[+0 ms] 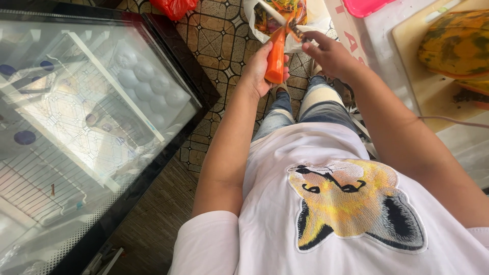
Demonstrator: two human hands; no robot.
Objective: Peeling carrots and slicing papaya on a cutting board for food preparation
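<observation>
My left hand grips an orange carrot by its lower end, held upright above my knees. My right hand is closed on a thin peeler with a pale handle, its blade against the carrot's upper part. Directly beyond the carrot, a white plastic bag on the floor holds orange and green scraps.
A glass-topped chest cooler with a black frame fills the left. At the right stands a white counter with a wooden cutting board bearing a green-yellow papaya. A pink tray and red bag sit at the top, above patterned floor tiles.
</observation>
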